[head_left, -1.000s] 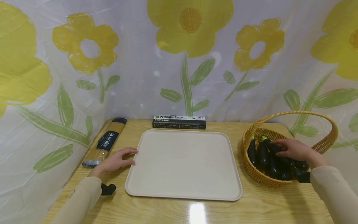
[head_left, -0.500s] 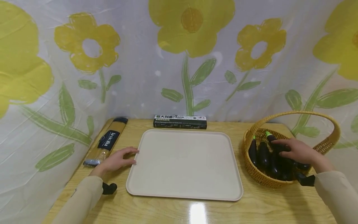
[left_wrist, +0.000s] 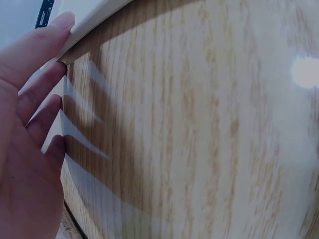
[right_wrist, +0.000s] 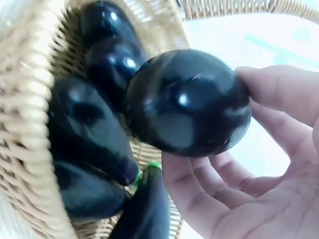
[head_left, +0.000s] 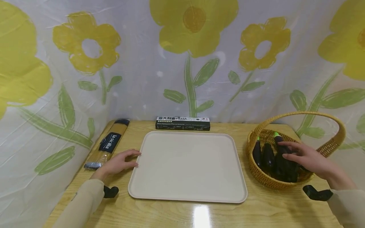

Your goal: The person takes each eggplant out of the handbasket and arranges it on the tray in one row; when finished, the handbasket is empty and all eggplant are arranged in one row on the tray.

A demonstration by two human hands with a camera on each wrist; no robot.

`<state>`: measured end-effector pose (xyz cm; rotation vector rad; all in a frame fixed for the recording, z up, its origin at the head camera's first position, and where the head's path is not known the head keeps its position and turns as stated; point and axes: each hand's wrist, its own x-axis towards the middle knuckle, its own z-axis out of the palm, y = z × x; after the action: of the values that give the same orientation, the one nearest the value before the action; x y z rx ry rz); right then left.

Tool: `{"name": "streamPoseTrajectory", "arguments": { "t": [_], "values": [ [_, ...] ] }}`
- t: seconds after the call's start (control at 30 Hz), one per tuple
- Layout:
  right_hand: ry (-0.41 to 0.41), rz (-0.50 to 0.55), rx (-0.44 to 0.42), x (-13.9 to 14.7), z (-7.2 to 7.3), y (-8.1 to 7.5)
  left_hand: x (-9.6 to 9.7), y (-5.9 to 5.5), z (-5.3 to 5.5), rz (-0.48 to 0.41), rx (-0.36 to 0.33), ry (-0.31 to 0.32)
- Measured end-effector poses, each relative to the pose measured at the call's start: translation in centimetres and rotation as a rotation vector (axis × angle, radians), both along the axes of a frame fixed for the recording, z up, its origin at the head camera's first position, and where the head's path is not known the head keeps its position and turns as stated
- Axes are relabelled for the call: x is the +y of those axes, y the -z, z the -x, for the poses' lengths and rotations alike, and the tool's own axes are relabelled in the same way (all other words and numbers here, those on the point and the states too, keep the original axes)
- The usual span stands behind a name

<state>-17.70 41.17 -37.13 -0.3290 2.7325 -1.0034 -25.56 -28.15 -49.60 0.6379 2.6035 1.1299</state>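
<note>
My right hand (head_left: pixel 310 158) grips an eggplant (right_wrist: pixel 187 102) over the wicker basket (head_left: pixel 266 182) at the right. In the right wrist view its rounded, glossy dark end faces the camera, with thumb and fingers around its sides. Several more eggplants (right_wrist: pixel 89 127) with green stem ends lie in the basket below it. On the left, my left hand (head_left: pixel 119 163) has relaxed fingers at the left rim of a pale rectangular tray (head_left: pixel 186 167). In the left wrist view the thumb (left_wrist: pixel 64 21) lies right at the tray edge, the other fingers loosely bent.
A pack of spaghetti (head_left: pixel 109 142) lies at the left table edge, beside the left hand. Behind the tray is a black pasta box (head_left: pixel 182 124). The basket's tall handle (head_left: pixel 302 113) arches over its opening. A flowered curtain (head_left: pixel 137 79) hangs behind the wooden table (head_left: pixel 159 213).
The right hand has shifted slightly right and toward the near side, and the eggplant in it has turned, its green stem end swinging to the right. The left hand and tray have stayed put.
</note>
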Motion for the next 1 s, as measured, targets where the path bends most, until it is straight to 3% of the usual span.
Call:
{"name": "streamPoseTrajectory", "arguments": {
  "t": [0.2, 0.33, 0.6, 1.0],
  "values": [
    [0.046, 0.055, -0.019, -1.1, -1.2, 0.4, 0.0, 0.0, 0.0, -0.012, -0.002, 0.005],
    [0.035, 0.101, -0.052, -1.8, -2.5, 0.5, 0.0, 0.0, 0.0, -0.013, -0.005, 0.002],
    [-0.115, 0.285, -0.191, -2.6, -5.0, 1.2, 0.0, -0.1, -0.1, -0.012, -0.002, -0.004],
    [-0.147, 0.278, -0.197, -5.4, -7.1, 1.4, -0.1, 0.0, 0.1, -0.021, -0.002, 0.005]
  ]
}}
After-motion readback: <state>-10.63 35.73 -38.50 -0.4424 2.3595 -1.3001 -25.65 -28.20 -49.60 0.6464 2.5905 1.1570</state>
